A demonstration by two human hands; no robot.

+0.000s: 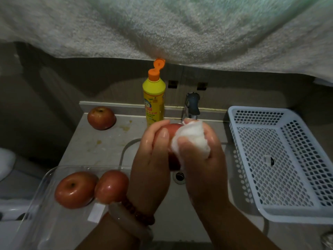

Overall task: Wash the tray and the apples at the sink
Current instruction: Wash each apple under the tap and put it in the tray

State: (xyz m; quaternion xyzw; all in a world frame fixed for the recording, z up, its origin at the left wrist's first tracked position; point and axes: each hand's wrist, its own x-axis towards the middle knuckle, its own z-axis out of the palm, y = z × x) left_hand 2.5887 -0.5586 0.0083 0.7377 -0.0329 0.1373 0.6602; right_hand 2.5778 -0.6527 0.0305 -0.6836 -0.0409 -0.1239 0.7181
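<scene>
Both hands work over the sink [180,204]: left hand [151,156] cups an apple [172,128], right hand [201,159] clenches a white cloth [191,139] against it. Left of the sink, two wet apples [90,188] sit in the clear tray [43,210] (probably done); one apple [101,117] likely waits.

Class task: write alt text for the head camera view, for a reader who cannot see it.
Over a sink, a left hand holds a red apple while the right hand rubs it with a white cloth. Two apples sit in a clear tray at left; a white basket stands right.
</scene>
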